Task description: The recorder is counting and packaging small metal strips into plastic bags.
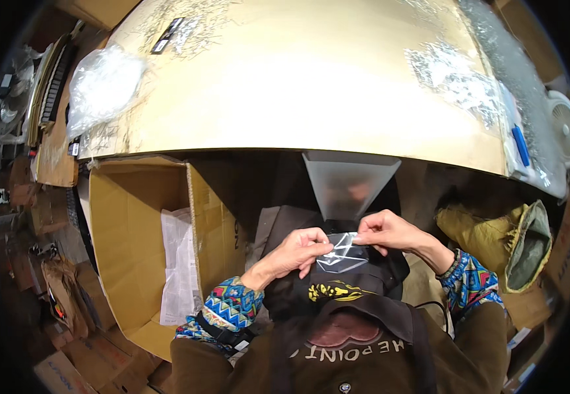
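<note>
A small clear plastic bag hangs between my hands, above my lap. My left hand pinches its upper left edge between thumb and fingers. At the upper right edge my right hand pinches the bag the same way. White streaks cross the plastic; I cannot tell whether they are glare or thin pieces inside. Just beyond my hands, a translucent greyish chute-like sheet slopes down from the table's near edge, narrowing toward me.
The cardboard-covered table carries scattered thin silvery pieces, a clear plastic bundle, a black strip and a blue pen-like item. An open carton with a paper sheet stands left; a yellow sack and white fan are right.
</note>
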`<state>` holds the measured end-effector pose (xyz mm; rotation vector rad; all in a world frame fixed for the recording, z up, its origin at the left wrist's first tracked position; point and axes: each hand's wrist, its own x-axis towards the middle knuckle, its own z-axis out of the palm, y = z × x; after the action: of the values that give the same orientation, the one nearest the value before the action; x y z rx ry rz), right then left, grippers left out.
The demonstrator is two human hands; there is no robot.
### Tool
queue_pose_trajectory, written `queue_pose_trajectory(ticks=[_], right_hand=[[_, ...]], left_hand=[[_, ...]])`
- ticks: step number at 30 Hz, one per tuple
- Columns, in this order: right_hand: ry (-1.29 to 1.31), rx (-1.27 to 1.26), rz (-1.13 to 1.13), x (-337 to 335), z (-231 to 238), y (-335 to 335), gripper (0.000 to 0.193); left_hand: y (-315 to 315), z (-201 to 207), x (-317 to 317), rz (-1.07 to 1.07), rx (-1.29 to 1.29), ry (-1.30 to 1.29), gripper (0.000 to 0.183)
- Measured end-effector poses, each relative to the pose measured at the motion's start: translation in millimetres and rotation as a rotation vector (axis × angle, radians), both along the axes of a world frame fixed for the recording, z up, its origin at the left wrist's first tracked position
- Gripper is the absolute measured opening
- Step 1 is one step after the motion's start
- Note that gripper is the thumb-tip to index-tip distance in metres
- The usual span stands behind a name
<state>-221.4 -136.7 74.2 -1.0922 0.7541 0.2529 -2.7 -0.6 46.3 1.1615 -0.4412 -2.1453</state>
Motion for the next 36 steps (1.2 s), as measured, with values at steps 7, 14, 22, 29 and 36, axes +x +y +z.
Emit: queue_pose_trajectory(ticks=[7,14,22,29,36], right_hand=[[-0.008,-0.436,0.174,-2,-6,5,0.024],[-0.062,-1.024,0.259,-9,-20,4,0.02],[-0.201,-0.735,0.463,-1,42,-47,0.029],[-0.49,-1.435,-0.025,162,73,-116,0.023],[-0.123,-2.145,-0.103,370,16,-231,0.044]], left_hand=[[-6,-11,11,0.017,-0.089,-0.154,0.016],[-13,-41,12,0.158,-0.522,-0.626,0.01],[-1,-47,-1,0.492,-0.176,0.185,0.013],[-26,-30,11,0.482,-0.124,0.276,0.021],[-18,-37,5,0.503,-0.033,0.252,0.023]])
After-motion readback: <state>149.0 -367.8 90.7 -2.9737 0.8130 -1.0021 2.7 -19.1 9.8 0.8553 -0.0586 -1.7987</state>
